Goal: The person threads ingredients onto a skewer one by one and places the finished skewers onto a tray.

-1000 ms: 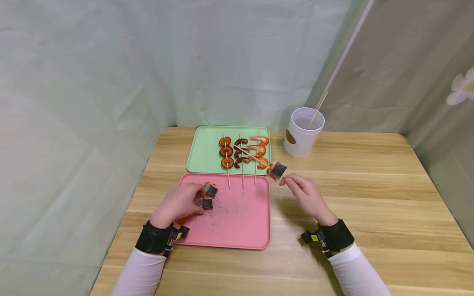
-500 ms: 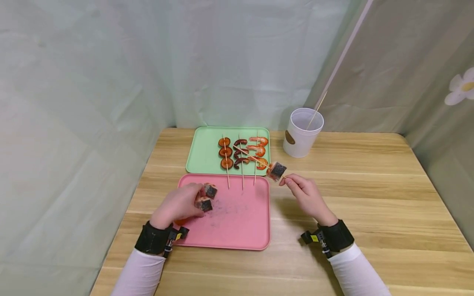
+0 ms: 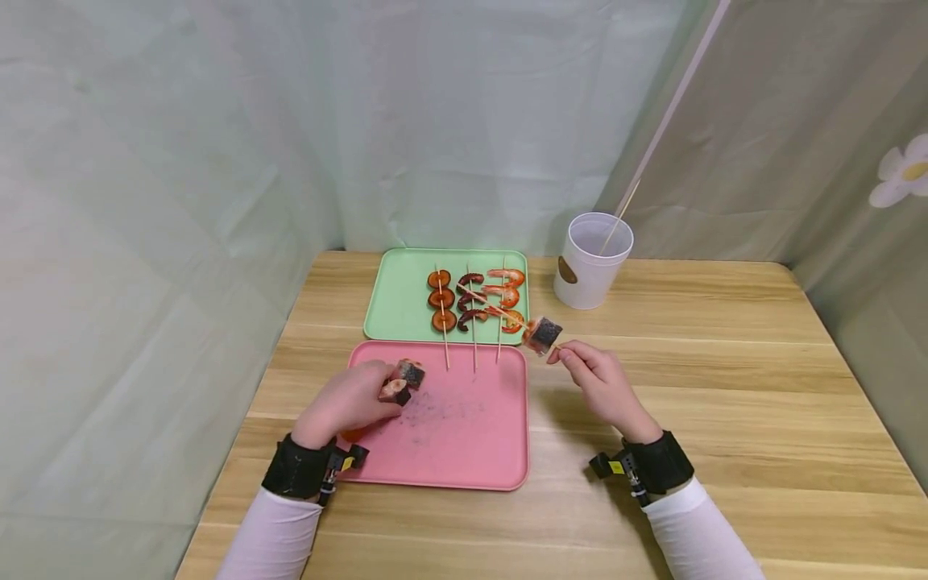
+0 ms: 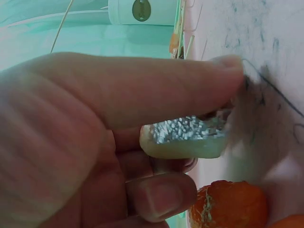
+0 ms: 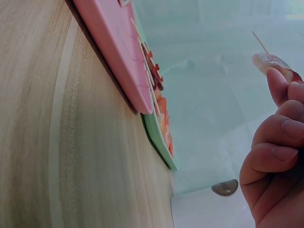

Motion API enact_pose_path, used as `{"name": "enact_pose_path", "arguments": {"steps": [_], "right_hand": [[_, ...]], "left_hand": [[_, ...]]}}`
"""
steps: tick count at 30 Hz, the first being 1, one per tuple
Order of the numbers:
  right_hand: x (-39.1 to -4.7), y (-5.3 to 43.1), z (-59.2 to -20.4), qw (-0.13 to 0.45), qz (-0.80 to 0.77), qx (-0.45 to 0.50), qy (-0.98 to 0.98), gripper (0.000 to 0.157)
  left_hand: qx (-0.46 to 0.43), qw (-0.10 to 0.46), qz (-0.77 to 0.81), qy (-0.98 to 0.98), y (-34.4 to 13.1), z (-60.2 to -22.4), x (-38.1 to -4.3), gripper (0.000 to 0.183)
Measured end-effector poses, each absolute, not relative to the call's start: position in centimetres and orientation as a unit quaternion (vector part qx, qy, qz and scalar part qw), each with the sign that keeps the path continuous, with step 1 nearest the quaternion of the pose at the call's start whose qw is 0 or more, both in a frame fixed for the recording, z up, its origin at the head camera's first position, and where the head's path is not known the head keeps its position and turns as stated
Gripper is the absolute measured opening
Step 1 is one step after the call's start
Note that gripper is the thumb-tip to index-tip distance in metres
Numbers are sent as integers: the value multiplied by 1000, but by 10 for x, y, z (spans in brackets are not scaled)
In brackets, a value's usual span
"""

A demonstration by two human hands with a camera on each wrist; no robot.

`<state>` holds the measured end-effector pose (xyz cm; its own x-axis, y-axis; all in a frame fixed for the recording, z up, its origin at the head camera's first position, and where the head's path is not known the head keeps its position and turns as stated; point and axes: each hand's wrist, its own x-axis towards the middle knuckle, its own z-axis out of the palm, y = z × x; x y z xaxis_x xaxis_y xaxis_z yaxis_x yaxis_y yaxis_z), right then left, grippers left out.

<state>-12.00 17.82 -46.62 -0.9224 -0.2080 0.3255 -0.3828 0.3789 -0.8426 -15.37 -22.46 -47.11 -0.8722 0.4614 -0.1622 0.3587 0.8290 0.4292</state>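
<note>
Over the left part of the pink tray [image 3: 464,455], my left hand [image 3: 346,400] pinches a fish chunk [image 3: 395,392] with dark skin and pale flesh. The left wrist view shows the thumb across this chunk [image 4: 187,137], partly hiding it. Just beyond lies a second fish chunk [image 3: 412,373], close to the fingertips. My right hand [image 3: 602,388] grips the lower end of a bamboo skewer [image 3: 493,307] right of the tray. One fish chunk [image 3: 544,334] is threaded on it near the fingers, and the skewer's tip points left over the green tray.
Behind, the green tray [image 3: 395,302] carries a mushroom skewer [image 3: 441,298], a tentacle skewer [image 3: 472,301] and a shrimp skewer [image 3: 505,294], handles overhanging the pink tray. A white bucket [image 3: 583,282] with a skewer stands back right. Orange pieces [image 4: 232,204] lie beneath the left hand.
The left fingers have turned the nearer fish chunk, so its pale cut side now faces up, and it has shifted slightly left. The right hand and its skewer have stayed in place.
</note>
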Motion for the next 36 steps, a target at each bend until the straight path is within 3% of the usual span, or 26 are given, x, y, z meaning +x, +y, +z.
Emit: {"name": "enact_pose_path", "arguments": {"steps": [6, 13, 20, 27, 36], "right_hand": [[-113, 174, -451, 89, 530, 190, -822, 22], [-124, 184, -478, 97, 524, 180, -827, 23], [-126, 187, -483, 90, 533, 180, -822, 23], [-125, 187, -480, 81, 555, 178, -808, 25], [-122, 189, -477, 75, 591, 210, -775, 29]], "left_hand": [[222, 140, 225, 938, -225, -471, -155, 23], [224, 142, 264, 928, -223, -460, -152, 22], [209, 117, 348, 906, -216, -447, -152, 26], [143, 92, 561, 810, -193, -432, -154, 34], [92, 98, 862, 488, -144, -415, -163, 36]]}}
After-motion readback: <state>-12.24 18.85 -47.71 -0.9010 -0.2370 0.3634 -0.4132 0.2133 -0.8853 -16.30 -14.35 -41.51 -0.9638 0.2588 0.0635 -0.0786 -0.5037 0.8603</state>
